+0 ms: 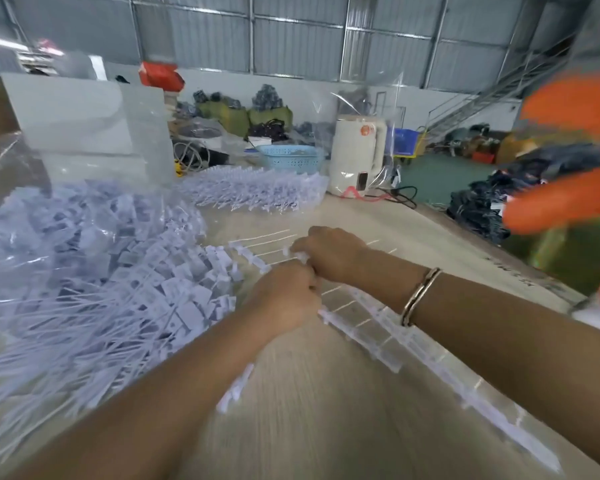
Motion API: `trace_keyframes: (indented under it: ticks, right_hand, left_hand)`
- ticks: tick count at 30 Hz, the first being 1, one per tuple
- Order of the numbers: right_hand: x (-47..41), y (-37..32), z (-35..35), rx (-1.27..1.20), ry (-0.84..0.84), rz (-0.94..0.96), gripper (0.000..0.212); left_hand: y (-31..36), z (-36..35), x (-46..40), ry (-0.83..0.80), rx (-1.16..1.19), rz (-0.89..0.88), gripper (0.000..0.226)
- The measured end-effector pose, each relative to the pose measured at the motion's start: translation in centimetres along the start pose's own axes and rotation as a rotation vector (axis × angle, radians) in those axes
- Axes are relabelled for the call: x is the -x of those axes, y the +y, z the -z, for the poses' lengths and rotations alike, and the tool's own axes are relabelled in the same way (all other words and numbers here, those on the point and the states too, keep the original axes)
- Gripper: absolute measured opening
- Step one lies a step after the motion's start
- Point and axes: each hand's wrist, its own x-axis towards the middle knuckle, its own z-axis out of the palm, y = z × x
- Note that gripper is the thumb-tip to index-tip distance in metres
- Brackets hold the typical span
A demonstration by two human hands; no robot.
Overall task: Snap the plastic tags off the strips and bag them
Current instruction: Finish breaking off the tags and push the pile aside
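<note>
The strip (378,327) of white plastic tags is lying across the pale wooden surface (326,410), running out from under the two hands toward the near right, and both hands are working right on it. The left hand (284,299) is curling its fingers around the strip's spine, the right hand (329,254) is closing on the tags just beyond, knuckles almost touching. There's a bangle (420,296) riding on the right wrist.

These pieces are looking light and thin, stiff enough to snap instead of bend, I'd say, and probably a bit slick; the grip wants to be close to the joint, one hand on the spine, one on the tag.

Off to the left, a clear plastic bag (66,150) is gaping open, and a big heap of loose tags (84,265) is spilling out around its mouth. Further back, more unbroken strips (257,188) are waiting in a stack, a blue basket (291,157) behind them; what it holds I can't make out. A white kettle (357,154) is standing beside it.
</note>
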Motion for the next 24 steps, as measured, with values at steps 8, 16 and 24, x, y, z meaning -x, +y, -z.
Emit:
trace_keyframes:
  ticks: [8, 16, 24]
  right_hand:
    - [-0.1, -4.5, 2.3, -0.360, 0.244, -0.131, 0.030]
    - [0.6, -2.2, 1.0, -0.169, 0.149, -0.382, 0.030]
    - [2.1, -3.6, -1.9, 0.033, -0.139, 0.065, 0.035]
  left_hand:
    - [2.3, 1.5, 8.9, -0.357, 1.023, 0.363, 0.042]
    - [-1.0, 3.4, 11.3, -0.229, 0.852, 0.292, 0.024]
    - [-4.1, 5.0, 9.4, -0.284, 0.405, 0.269, 0.027]
